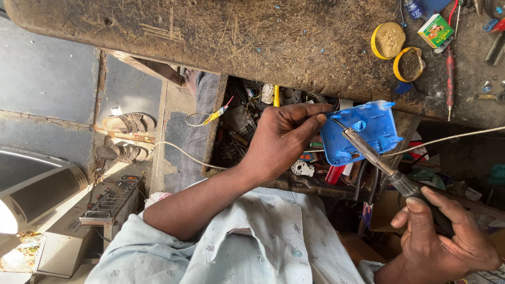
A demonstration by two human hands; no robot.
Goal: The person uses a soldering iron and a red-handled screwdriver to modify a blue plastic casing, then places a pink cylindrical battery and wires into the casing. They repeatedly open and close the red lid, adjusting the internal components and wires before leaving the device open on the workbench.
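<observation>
head view, looking down past a pale patterned shirt onto a scarred wooden workbench and an open drawer of small parts beneath its edge. left hand, fingers curled and closed, pinches the near edge of a blue plastic casing between thumb and forefinger; the casing is held in the air just in front of the bench edge and above the drawer, its ribbed inner face with round posts turned toward the camera. right hand, at lower right, is wrapped shut around the dark handle of a soldering iron; the metal shaft runs up and to the left, and its tip meets the upper left part of the casing, close beside the left thumb. a thin pale cord crosses from the right edge toward the casing. on the bench at upper right lie two round yellow tins holding brownish paste, a small green and white box, and a red-handled screwdriver. at left, on the grey floor, a pair of sandals sits near the bench leg, with a grey electronic unit below them.
</observation>
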